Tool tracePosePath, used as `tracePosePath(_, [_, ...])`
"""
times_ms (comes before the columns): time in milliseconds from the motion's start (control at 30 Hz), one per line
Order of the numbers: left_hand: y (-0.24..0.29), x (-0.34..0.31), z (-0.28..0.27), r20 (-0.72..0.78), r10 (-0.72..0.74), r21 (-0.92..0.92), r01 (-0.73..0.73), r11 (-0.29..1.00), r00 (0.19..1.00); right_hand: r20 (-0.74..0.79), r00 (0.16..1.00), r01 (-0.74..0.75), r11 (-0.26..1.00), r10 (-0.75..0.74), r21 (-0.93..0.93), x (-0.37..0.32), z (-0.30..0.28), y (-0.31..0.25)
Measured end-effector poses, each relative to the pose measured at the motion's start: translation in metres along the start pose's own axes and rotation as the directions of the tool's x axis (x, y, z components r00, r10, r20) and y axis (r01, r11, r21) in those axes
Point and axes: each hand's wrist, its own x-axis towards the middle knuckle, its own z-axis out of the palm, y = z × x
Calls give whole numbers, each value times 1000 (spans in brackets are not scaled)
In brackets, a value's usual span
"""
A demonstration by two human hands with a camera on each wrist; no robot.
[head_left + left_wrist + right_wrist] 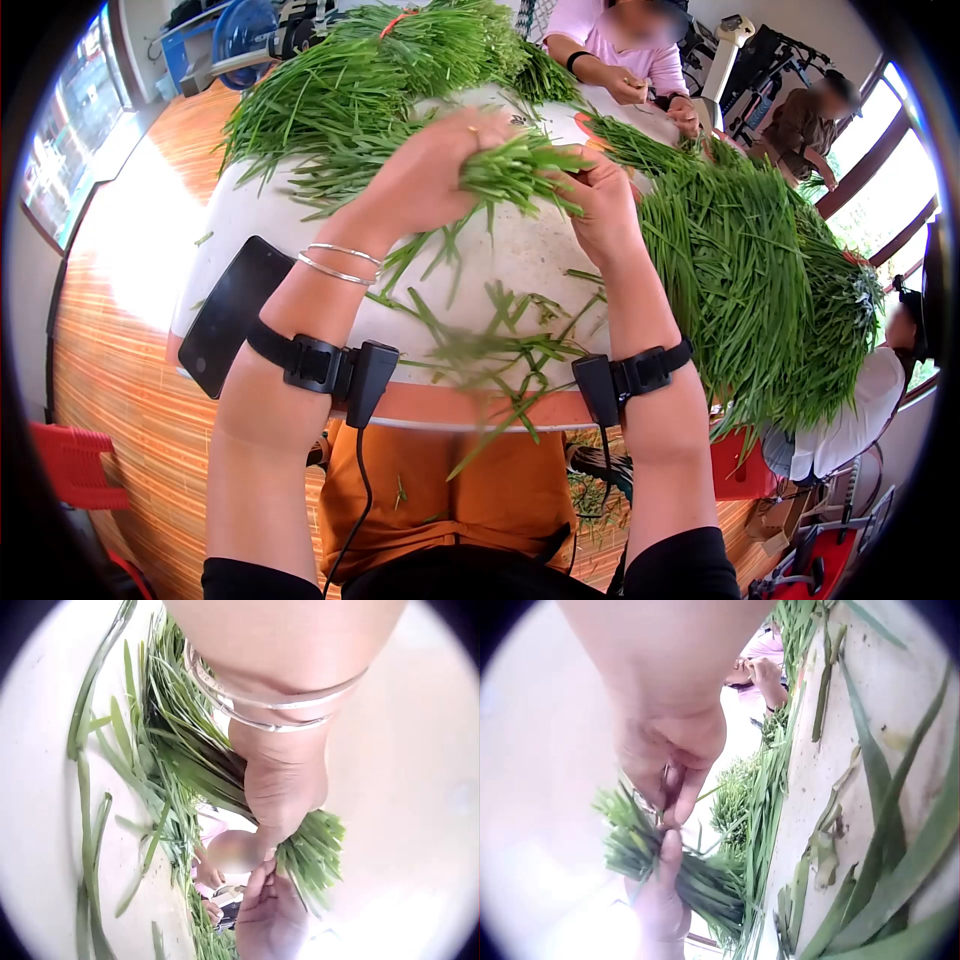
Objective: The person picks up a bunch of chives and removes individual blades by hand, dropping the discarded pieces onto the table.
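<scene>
1. Clasping leaf bundle (pixel 512 172) near its cut ends, above the bench (pixel 545 268): left hand (pixel 425 175), fingers curled.
2. Right hand (pixel 607 208): fingers pinching at its edge.
3. Probably light, limp, easily bruised; best held snugly by stems.

Left hand: the green bundle (pixel 311 851) is gripped by the left hand (pixel 281 791), cut ends fanned out to the right.
Wrist: encircled by silvery bangles (pixel 277 716).
Right hand: the fingertips are held up against the bundle; the right hand (pixel 270 919) is seen below the left.
Desk: long loose leaves (pixel 86 817) are strewn over the white desk (pixel 37 825).
Background: a pink-clad person (pixel 214 825) is partly seen.
</scene>
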Motion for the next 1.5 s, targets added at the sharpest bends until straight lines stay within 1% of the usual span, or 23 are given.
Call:
tracePosePath(33, [1, -3, 0, 1, -5, 0, 5, 1000, 1000, 92, 996, -11, 998, 5, 60, -1, 2, 1])
tracePosePath(100, [14, 1, -10, 305, -424, -52, 459, 887, 853, 84, 996, -9, 1000, 7, 17, 1, 0, 4])
tracePosePath(167, [7, -4, -7, 219, -394, -31, 410, 911, 892, 35, 997, 63, 979, -71, 196, 1, 0, 1])
tracePosePath(267, [10, 1, -15, 28, -583, 73, 580, 811, 812, -131, 989, 96, 973, -70, 208, 6, -15, -3])
tracePosePath(300, [7, 1, -19, 25, -583, 74, 580, 811, 812, -217, 973, 114, 976, -72, 186, 9, -24, -2])
tracePosePath(367, [-3, 1, -30, -295, -377, 229, 448, 864, 878, -259, 965, 71, 995, -50, 72, 13, -44, 9])
tracePosePath(400, [-5, 2, -36, -295, -374, 229, 445, 866, 879, -194, 980, -31, 915, -52, -402, 14, -54, 16])
tracePosePath(433, [-6, 3, -45, -371, -170, 397, 321, 860, 913, -136, 990, -95, 614, -20, -783, 16, -62, 23])
tracePosePath(467, [-7, 5, -49, -404, 48, 561, 206, 802, 914, -137, 990, -95, 615, -21, -783, 14, -61, 25])
tracePosePath(533, [-9, 5, -48, -370, 28, 545, 193, 816, 929, -156, 982, -179, 257, 108, -950, 9, -58, 28])
tracePosePath(600, [-12, -1, -43, -295, -61, 488, 205, 848, 953, -158, 977, -191, 252, 146, -949, 8, -53, 23])
tracePosePath(667, [-15, -6, -31, -268, -212, 405, 310, 860, 940, -154, 972, -196, 252, 176, -948, 10, -51, 24])
tracePosePath(733, [-14, -8, -21, -175, -526, 221, 554, 803, 832, 88, 995, 53, 519, 45, -853, 10, -55, 37])
tracePosePath(767, [-14, -9, -19, -177, -525, 224, 553, 802, 833, 92, 995, 56, 521, 43, -852, 11, -49, 32])
tracePosePath(833, [-15, -10, -16, -167, -614, 224, 636, 739, 772, -35, 996, -89, 854, 83, -512, 11, -38, 22])
tracePosePath(967, [-13, -8, -23, -166, -527, 273, 553, 788, 833, -111, 992, -82, 962, 54, -261, 13, -40, 14])
tracePosePath(1000, [-17, -11, -19, -238, -361, 345, 426, 836, 902, -147, 989, -40, 982, 13, -185, 13, -41, 15])
tracePosePath(1033, [-22, -14, -16, -235, -361, 344, 425, 837, 902, -150, 989, -42, 982, 14, -185, 13, -41, 17])
tracePosePath(1100, [-26, -14, -14, -226, -508, 136, 543, 829, 831, -289, 956, -65, 996, 43, -67, 13, -35, 17])
tracePosePath(1233, [-17, -9, -17, -171, -537, 107, 558, 823, 826, -253, 966, -68, 995, 48, -69, 10, -30, 18])
tracePosePath(1333, [-16, -8, -16, -56, -638, -4, 639, 769, 768, -95, 995, -72, 947, 45, -312, 7, -20, 11])
tracePosePath(1400, [-19, -9, -16, 76, -442, -141, 449, 882, 894, 17, 998, -51, 921, 62, -387, 4, -12, 11])
tracePosePath(1500, [-7, -12, -9, 176, -245, -51, 258, 965, 953, 61, 995, -47, 912, 78, -407, 2, -6, 9])
